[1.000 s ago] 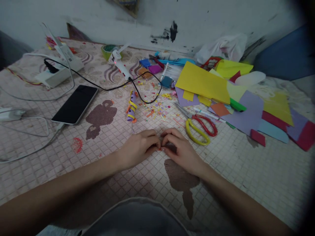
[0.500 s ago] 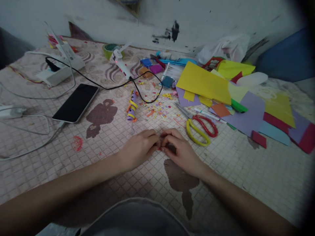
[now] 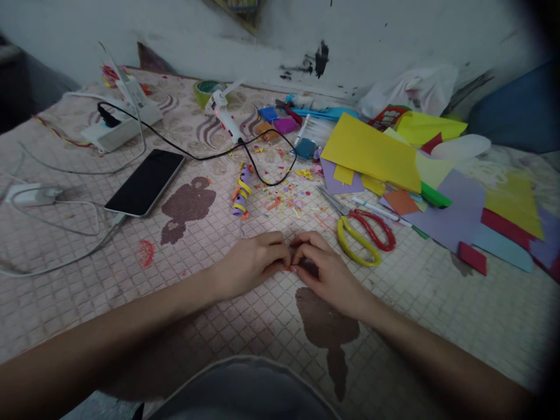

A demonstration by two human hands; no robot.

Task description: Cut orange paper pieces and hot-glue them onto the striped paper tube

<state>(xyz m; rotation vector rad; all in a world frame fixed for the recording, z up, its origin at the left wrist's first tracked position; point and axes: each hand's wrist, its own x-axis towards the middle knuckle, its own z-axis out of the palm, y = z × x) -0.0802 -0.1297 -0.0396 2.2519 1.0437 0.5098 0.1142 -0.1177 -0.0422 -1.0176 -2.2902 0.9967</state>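
Note:
My left hand (image 3: 258,261) and my right hand (image 3: 326,269) meet fingertip to fingertip low over the quilted cloth. Both are closed in a pinch around a tiny orange-red piece (image 3: 287,268), mostly covered by the fingers; its kind does not show. Just beyond them lies a purple foam roll (image 3: 242,192) wound with yellow strips and orange bits. To the right of my right hand rest scissors (image 3: 359,230) with one yellow and one red handle, blades pointing away. Small coloured scraps (image 3: 286,198) are scattered between the roll and the scissors.
A white glue gun (image 3: 227,123) lies behind, its black cord looping forward. On the left are a phone (image 3: 145,182) on a cable and a power strip (image 3: 125,128). Coloured foam sheets (image 3: 371,151) pile up at the right. A green tape roll (image 3: 205,93) stands near the wall.
The whole view has shifted slightly, so everything appears a little farther right. My hands keep the same pinch, fingertips together, with only slight finger movement.

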